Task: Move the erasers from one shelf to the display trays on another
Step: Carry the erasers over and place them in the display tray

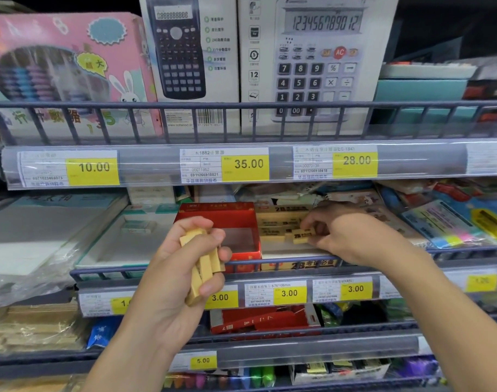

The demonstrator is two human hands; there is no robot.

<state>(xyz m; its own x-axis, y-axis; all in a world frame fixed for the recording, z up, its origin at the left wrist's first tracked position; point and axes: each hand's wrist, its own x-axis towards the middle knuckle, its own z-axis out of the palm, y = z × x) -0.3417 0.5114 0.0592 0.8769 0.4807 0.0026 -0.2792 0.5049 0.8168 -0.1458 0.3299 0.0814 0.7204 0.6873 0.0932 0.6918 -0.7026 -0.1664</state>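
Note:
My left hand (185,258) grips a bundle of several yellow erasers (203,265) in front of the middle shelf's rail. My right hand (343,233) reaches into a yellow display tray (281,212) and pinches one yellow eraser (303,235) marked 2B above several erasers lying in the tray. Just left of it stands a red display tray (230,215), whose inside shows no erasers.
A wire rail (284,263) runs along the shelf front below the trays. Calculator boxes (318,60) stand on the shelf above. A white-green flat tray (122,241) lies to the left, packaged stationery (453,222) to the right. Red boxes (258,318) sit on the shelf below.

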